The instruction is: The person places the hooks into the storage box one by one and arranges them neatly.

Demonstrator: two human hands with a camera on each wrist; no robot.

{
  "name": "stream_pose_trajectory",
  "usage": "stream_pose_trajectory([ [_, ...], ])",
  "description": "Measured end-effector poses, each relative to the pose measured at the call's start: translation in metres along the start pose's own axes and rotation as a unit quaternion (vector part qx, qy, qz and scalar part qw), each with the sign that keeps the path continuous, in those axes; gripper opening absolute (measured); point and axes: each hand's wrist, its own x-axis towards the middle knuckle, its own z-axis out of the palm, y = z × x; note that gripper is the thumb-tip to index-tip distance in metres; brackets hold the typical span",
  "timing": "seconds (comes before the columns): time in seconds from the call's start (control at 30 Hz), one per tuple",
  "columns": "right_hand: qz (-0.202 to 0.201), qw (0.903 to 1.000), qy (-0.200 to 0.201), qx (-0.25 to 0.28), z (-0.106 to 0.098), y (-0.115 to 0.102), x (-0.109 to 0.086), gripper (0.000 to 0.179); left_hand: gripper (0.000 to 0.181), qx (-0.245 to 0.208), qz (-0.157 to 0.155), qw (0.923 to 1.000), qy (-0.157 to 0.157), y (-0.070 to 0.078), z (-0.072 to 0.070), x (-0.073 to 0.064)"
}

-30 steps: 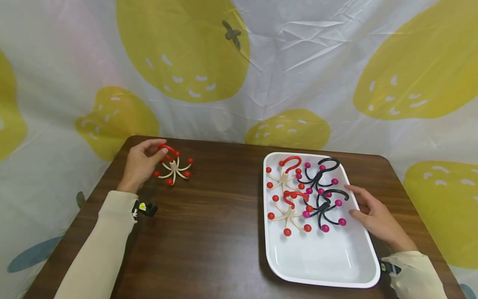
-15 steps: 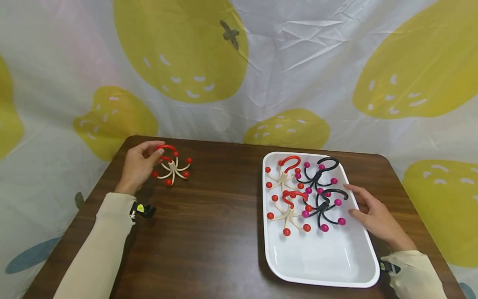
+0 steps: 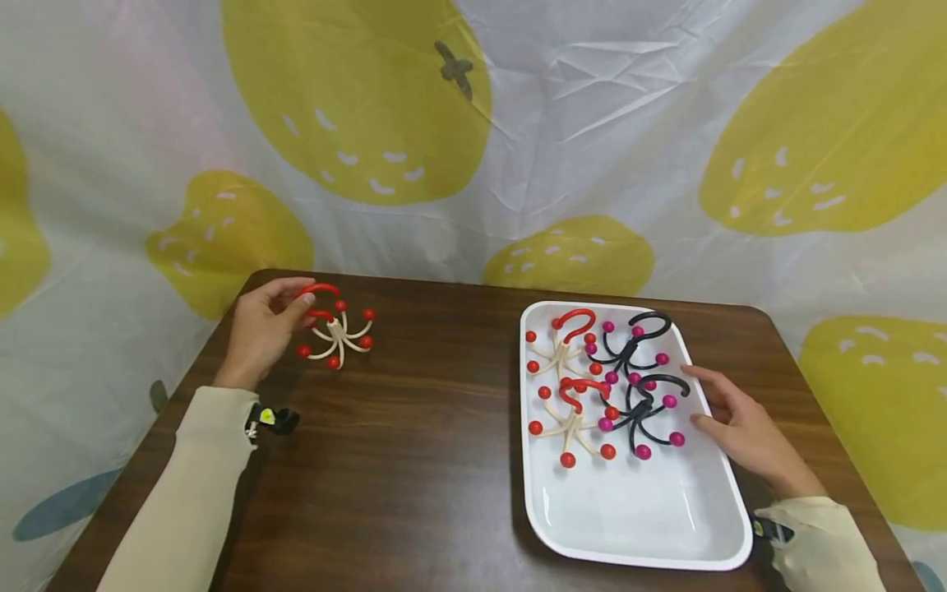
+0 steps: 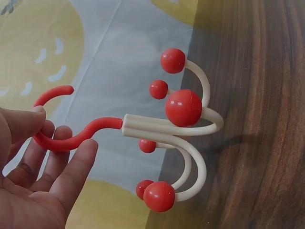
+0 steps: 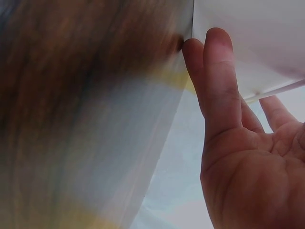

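Note:
On the left of the head view, my left hand (image 3: 257, 330) holds a multi-arm hanging hook (image 4: 152, 126) by its curved red top, pinched between thumb and fingers. Its cream arms curl up and end in red balls, close over the table in the left wrist view. My right hand (image 3: 750, 432) touches the right side of a white tray (image 3: 621, 514) with its fingers extended along the rim. Inside the tray are two cream-and-red hanging hooks (image 3: 573, 423) at the left and two black hanging hooks (image 3: 642, 408) with magenta balls at the right.
A dark brown wooden table (image 3: 414, 460) bears the tray on its right side. Behind it hangs a pale curtain (image 3: 414, 238) printed with yellow fruit, close to the table's back edge. Each wrist wears a small black strap device (image 3: 277, 419).
My left hand has shifted slightly to the left with the red-and-cream hanging hook in its grip. The right hand and the tray have stayed put.

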Motion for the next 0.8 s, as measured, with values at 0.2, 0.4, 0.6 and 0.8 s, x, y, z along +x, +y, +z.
stream_pose_trajectory([
  [0.2,0.003,1.0000,-0.003,0.007,0.001,0.000,-0.001,0.070,0.037,0.005,0.004,1.0000,0.005,0.005,-0.001,-0.004],
  [0.4,0.006,1.0000,-0.004,0.003,0.001,-0.001,0.000,0.070,0.036,0.027,0.019,0.9994,0.010,0.018,-0.001,-0.013],
  [0.6,0.007,0.9999,-0.003,-0.009,0.001,0.001,0.001,0.070,0.036,0.039,0.049,0.9981,0.006,0.032,0.001,-0.020],
  [0.8,0.007,0.9998,-0.003,-0.017,0.001,0.000,0.001,0.070,0.034,0.049,0.069,0.9964,-0.006,0.046,0.003,-0.027],
])
